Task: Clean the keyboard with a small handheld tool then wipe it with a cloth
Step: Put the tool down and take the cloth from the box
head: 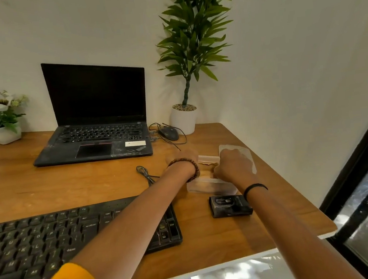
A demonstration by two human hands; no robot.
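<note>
The black keyboard (80, 239) lies at the near left of the wooden desk (245, 230), the left forearm crossing its right end. Beyond it, both hands reach a clear plastic container (208, 185) beside a small black box (229, 205): the right hand (233, 164) is curled into it, its grasp hidden, and the blurred left hand (181, 159) gives no clear grip. Farther back stands an open laptop (94, 117).

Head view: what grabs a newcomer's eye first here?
Two bare forearms reach across the wooden desk, the left hand and right hand meeting over a clear plastic box near the right edge. Below them, a black full-size keyboard fills the lower left, with a small black carton beside it. Behind stand an open black laptop with a dark screen and a tall leafy plant in a white pot.
</note>
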